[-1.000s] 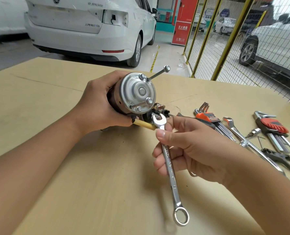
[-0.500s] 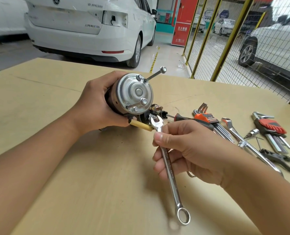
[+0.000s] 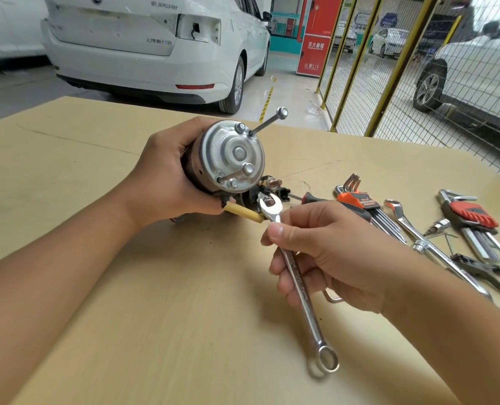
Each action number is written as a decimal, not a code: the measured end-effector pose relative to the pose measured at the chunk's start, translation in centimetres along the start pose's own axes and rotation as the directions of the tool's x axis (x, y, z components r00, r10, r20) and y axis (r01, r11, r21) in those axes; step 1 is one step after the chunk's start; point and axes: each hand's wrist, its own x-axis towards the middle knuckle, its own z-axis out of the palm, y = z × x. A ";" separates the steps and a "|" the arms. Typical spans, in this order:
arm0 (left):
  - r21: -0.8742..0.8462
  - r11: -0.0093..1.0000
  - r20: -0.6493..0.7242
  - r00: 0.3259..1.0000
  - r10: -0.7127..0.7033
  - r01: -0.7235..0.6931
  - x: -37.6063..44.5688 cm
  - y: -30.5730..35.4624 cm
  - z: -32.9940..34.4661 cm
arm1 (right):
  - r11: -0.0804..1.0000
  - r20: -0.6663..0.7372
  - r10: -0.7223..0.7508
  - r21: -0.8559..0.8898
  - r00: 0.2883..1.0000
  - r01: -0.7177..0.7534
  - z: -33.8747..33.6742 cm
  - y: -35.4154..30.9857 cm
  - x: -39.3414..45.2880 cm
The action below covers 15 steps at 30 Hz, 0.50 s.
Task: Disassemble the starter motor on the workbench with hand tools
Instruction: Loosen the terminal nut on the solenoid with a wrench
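R hand (image 3: 327, 252) pinches combo wrench (image 3: 297, 280) mid-shank, open end set on a terminal nut just under the motor. L hand (image 3: 166, 182) wrapped round starter motor (image 3: 231, 159), end cap facing me, one long thru-bolt (image 3: 267, 121) sticking out. Beyond R hand: hex key sets (image 3: 359, 203) on bench (image 3: 96, 287).

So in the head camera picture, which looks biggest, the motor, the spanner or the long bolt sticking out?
1. Spanner, longest, though it lies nearer the camera.
2. Starter motor, shorter but far bulkier.
3. Long bolt, clearly smallest.
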 end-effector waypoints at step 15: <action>-0.028 0.999 0.051 0.998 0.024 -0.022 0.4 -0.6 -0.4 | 0.781 -0.081 -0.244 -0.607 0.966 0.146 -2.0 -0.4 0.7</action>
